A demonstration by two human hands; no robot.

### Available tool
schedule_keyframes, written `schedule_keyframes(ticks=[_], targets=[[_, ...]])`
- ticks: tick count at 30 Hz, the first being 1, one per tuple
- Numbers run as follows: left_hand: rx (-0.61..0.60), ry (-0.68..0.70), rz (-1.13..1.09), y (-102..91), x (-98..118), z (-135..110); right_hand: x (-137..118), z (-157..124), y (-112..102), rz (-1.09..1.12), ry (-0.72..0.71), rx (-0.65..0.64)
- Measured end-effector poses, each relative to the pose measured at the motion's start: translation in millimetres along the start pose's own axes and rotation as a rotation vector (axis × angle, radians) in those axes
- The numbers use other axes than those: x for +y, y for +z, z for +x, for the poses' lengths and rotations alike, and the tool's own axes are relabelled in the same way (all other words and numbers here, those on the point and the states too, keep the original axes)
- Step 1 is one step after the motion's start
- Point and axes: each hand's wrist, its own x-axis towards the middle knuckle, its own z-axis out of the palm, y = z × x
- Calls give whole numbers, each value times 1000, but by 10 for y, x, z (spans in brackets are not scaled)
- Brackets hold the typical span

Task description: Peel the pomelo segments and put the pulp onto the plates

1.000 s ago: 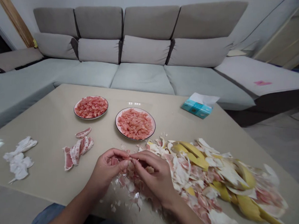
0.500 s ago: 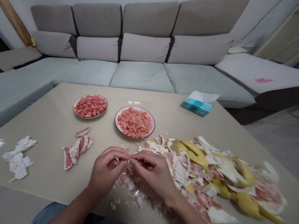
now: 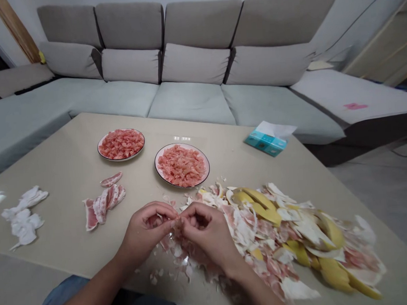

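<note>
My left hand and my right hand meet at the fingertips over the near side of the table, both closed in a pinch. Between them is a small pinkish piece of pomelo, mostly covered by the fingers. Below and right of my hands spreads a heap of pomelo peel, with white pith, pink membranes and yellow rind. Left of my left hand lie several unpeeled pomelo segments. Beyond my hands stands a dark-rimmed plate heaped with peeled pink pulp.
A second plate of pulp sits farther back on the left. Crumpled tissues lie at the table's left, and a blue tissue pack is at the back right. A grey sofa runs behind the table.
My fingertips have shifted slightly on the pomelo piece, with more pink pulp showing between them. The whole view has moved a little; the plates and peel stay in place.
</note>
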Motion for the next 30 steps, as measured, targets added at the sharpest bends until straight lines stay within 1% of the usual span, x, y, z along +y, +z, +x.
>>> schedule_keyframes(ticks=[2,4,6,8,11,13,15,18,20,25,30], targets=[[-56,-92,-102,-13,-12,8,8,2,-4,26,30,-27],[-119,-188,-212,-21,-7,12,16,4,-7,10,3,-27],[-160,-253,-312,-19,9,14,25,2,-4,-59,-90,12],[-177,-289,-354,-8,29,15,39,-5,7,-162,-229,68],[-178,-330,-295,4,57,14,70,-27,32,-282,-420,97],[-176,-330,-249,0,68,13,87,-41,45,-302,-482,95],[-181,-329,-226,-14,73,13,88,-44,43,-287,-474,97],[-199,-330,-213,-39,75,17,60,-21,11,-241,-414,91],[-192,-320,-195,-51,73,22,36,2,-20,-212,-401,80],[-82,-246,-129,-70,66,35,26,19,-57,-175,-433,45],[-43,-206,-101,-65,50,26,61,6,-40,-185,-477,32]])
